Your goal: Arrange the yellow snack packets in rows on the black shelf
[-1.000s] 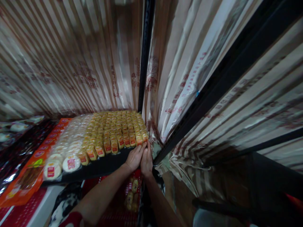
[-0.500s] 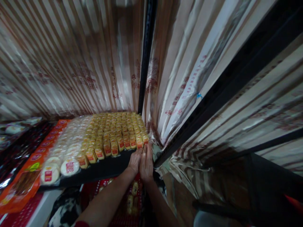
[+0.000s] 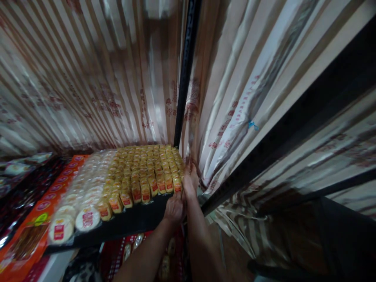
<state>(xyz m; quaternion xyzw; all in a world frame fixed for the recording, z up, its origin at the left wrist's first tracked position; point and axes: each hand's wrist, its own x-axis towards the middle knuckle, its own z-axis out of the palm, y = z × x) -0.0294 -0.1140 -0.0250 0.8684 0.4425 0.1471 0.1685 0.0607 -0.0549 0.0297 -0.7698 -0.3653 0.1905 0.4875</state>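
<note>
Nearest: red perforated crate (image 3: 113,248) at bottom centre, low under the shelf, a few wrapped packs (image 3: 138,241) in it, partly hidden by the left forearm (image 3: 147,248). Black-and-white patterned cloth (image 3: 84,266) just left of the crate. Black shelf (image 3: 123,225) above, bare strip along its front edge. Left hand (image 3: 175,209) at the shelf's front right corner, right in front of the end row — its fingers bunched together at the foot of the front pack, too dim to tell if they pinch anything. Right hand (image 3: 190,181) sits a bit deeper, alongside the right flank of the same row; fingers reach toward the back, close together, not spread. Cannot tell whether they press on the packs. Main item: block of yellow wrapped packs (image 3: 147,172), right end of shelf, many rows front to back, red labels on the front ones, front line slightly uneven. Left of it, rows of white round packs (image 3: 88,218), then an orange bag (image 3: 44,207) hanging past the front edge, then dark glossy packs (image 3: 22,199). Black diagonal beam (image 3: 293,119) crosses the right side. Behind all that: black upright post (image 3: 185,70) in the corner, striped sheeting (image 3: 123,90) with red print on both sides, small blue tie (image 3: 253,125) on the right-hand part.
</note>
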